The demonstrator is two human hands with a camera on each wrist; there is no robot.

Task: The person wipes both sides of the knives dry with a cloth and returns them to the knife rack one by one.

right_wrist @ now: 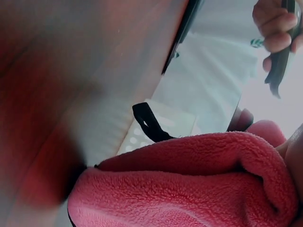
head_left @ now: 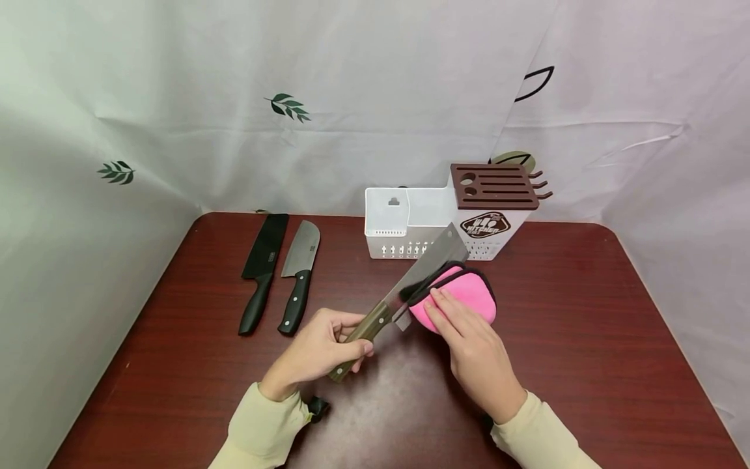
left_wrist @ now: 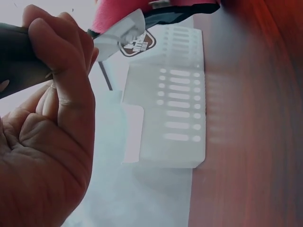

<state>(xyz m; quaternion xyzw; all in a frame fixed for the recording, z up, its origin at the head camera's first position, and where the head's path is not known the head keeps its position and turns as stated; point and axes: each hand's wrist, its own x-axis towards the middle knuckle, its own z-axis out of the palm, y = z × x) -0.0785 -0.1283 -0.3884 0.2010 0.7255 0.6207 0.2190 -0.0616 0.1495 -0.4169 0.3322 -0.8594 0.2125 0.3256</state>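
My left hand [head_left: 316, 348] grips the brown riveted handle of a kitchen knife [head_left: 375, 318], whose broad silver blade points up and to the right over the table. With my right hand [head_left: 477, 352] I hold a pink fleecy cloth [head_left: 469, 296] with black edging against the blade, the fingers lying over its near side. The cloth is folded over the lower edge and covers part of the blade. In the right wrist view the cloth [right_wrist: 180, 189] fills the bottom and hides most of the right fingers. The left wrist view shows the fingers [left_wrist: 66, 61] curled round the handle.
Behind the blade stands a white perforated holder [head_left: 387, 246] with a brown slotted top [head_left: 495, 185] and side hooks. On the left lie a black-bladed knife [head_left: 266, 251] and a silver-bladed knife [head_left: 303, 251] with a black handle. Pale curtains [head_left: 351, 78] surround the table [head_left: 586, 339].
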